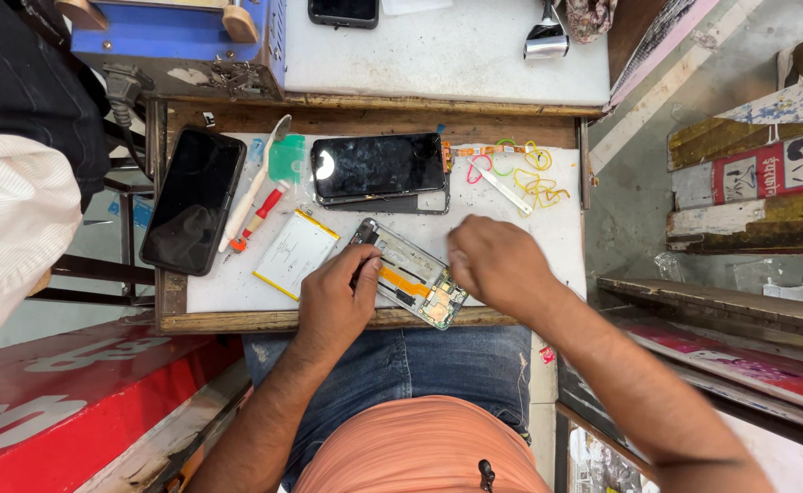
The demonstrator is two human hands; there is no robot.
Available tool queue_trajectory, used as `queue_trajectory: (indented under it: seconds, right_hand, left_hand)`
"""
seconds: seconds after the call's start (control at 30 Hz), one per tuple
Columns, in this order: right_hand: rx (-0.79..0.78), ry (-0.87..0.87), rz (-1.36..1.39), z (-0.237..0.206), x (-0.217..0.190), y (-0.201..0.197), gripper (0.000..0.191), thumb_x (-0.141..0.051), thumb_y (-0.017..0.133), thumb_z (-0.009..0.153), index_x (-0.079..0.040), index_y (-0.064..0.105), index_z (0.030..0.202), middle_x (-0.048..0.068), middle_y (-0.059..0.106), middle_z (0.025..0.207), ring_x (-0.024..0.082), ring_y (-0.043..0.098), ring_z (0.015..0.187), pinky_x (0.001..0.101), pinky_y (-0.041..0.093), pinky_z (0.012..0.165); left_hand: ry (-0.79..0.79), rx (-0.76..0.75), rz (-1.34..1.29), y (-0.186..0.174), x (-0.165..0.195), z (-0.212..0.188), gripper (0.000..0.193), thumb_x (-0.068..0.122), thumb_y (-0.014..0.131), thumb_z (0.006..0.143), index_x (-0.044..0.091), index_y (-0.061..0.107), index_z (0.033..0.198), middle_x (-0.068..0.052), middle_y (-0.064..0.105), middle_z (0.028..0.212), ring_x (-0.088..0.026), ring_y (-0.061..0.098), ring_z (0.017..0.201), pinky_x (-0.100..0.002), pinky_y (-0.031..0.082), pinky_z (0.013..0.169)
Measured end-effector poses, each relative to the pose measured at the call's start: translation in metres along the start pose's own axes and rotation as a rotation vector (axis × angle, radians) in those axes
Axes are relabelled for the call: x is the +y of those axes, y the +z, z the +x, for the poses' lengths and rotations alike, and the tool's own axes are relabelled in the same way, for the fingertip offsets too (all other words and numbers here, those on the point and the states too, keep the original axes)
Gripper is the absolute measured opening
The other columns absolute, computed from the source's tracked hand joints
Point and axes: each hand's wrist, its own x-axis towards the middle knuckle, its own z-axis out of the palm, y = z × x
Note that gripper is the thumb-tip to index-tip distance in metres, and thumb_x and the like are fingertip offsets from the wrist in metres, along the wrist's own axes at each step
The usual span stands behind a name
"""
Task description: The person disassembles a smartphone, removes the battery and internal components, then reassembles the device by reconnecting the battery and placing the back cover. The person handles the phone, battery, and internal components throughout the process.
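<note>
Left hand (335,297) pinches opened phone frame (410,274), orange flex ribbon exposed; right hand (493,265) curled, grip unclear; glossy battery (295,253) beside.

Dark phone screens (376,166), red sign (771,173)

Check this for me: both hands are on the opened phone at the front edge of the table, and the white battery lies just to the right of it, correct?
Not quite. The head view shows the battery lying left of the opened phone, not right. The rest holds: the left hand and right hand are both at that phone, near the front edge of the table.
</note>
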Motion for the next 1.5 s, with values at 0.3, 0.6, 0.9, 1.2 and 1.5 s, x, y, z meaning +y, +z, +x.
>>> queue_trajectory:
  seconds: [0.3, 0.6, 0.9, 1.2, 1.5]
  right_hand:
    - [0.123, 0.578, -0.008, -0.065, -0.012, 0.005, 0.007, -0.015, 0.067, 0.097, -0.009, 0.066, 0.097, 0.011, 0.068, 0.088, 0.03, 0.066, 0.079, 0.0429, 0.053, 0.071]
    - [0.111, 0.407, 0.029, -0.052, -0.067, 0.015, 0.061, -0.037, 0.088, 0.068, -0.011, 0.068, 0.12, 0.005, 0.067, 0.12, 0.029, 0.055, 0.11, 0.0467, 0.035, 0.092]
    - [0.114, 0.399, 0.046, -0.051, -0.065, 0.017, 0.057, -0.042, 0.091, 0.066, -0.015, 0.07, 0.111, 0.002, 0.067, 0.115, 0.026, 0.055, 0.109, 0.0452, 0.035, 0.092]
    - [0.114, 0.371, 0.046, -0.056, -0.064, 0.02, 0.065, -0.051, 0.091, 0.061, -0.014, 0.071, 0.11, 0.002, 0.067, 0.115, 0.026, 0.054, 0.107, 0.0452, 0.034, 0.09]
    - [0.117, 0.377, 0.037, -0.058, -0.06, 0.026, 0.061, -0.05, 0.092, 0.062, -0.013, 0.07, 0.105, 0.003, 0.067, 0.115, 0.026, 0.054, 0.107, 0.0449, 0.034, 0.091]
  left_hand:
    - [0.104, -0.006, 0.171, 0.007, 0.013, -0.001, 0.013, 0.011, 0.072, 0.091, 0.006, 0.075, 0.102, -0.009, 0.073, 0.098, -0.026, 0.073, 0.079, -0.035, 0.059, 0.066]
    - [0.256, -0.051, 0.334, 0.026, 0.023, 0.003, 0.007, 0.012, 0.076, 0.084, 0.008, 0.07, 0.085, -0.006, 0.065, 0.081, -0.028, 0.069, 0.072, -0.04, 0.056, 0.061]
    - [0.21, -0.006, 0.291, 0.024, 0.014, 0.009, 0.01, 0.011, 0.076, 0.082, 0.008, 0.067, 0.081, -0.007, 0.064, 0.079, -0.029, 0.067, 0.067, -0.04, 0.054, 0.058]
    - [0.238, -0.026, 0.306, 0.022, 0.011, 0.006, 0.01, 0.009, 0.077, 0.082, 0.006, 0.068, 0.082, -0.007, 0.064, 0.079, -0.027, 0.068, 0.066, -0.038, 0.054, 0.057]
    - [0.349, -0.012, 0.257, 0.022, 0.01, 0.005, 0.009, 0.008, 0.076, 0.082, 0.008, 0.067, 0.083, -0.006, 0.063, 0.078, -0.026, 0.068, 0.067, -0.037, 0.054, 0.057]
